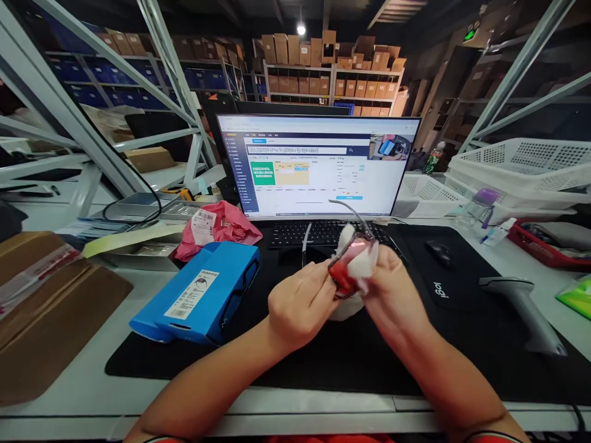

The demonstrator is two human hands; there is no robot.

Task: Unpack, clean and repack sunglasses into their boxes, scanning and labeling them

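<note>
Both my hands meet over the black desk mat [286, 363] in front of the keyboard [323, 232]. My left hand [300, 304] is closed, pinching one side of a pair of red-lensed glasses [347, 271]. My right hand [392, 286] is closed on the other side of them, pressing a white cloth [359, 261] against the lens. The glasses' thin temple arms [351, 212] stick up toward the monitor. A blue box [198, 295] with a white label lies just left of my left hand.
A monitor [318, 163] stands behind the keyboard. A pink bag [217, 227] lies at the left of it, brown cardboard [50, 301] at the far left. A mouse [438, 251], grey barcode scanner [521, 304], white baskets [521, 166] and a red tray [549, 243] sit at the right.
</note>
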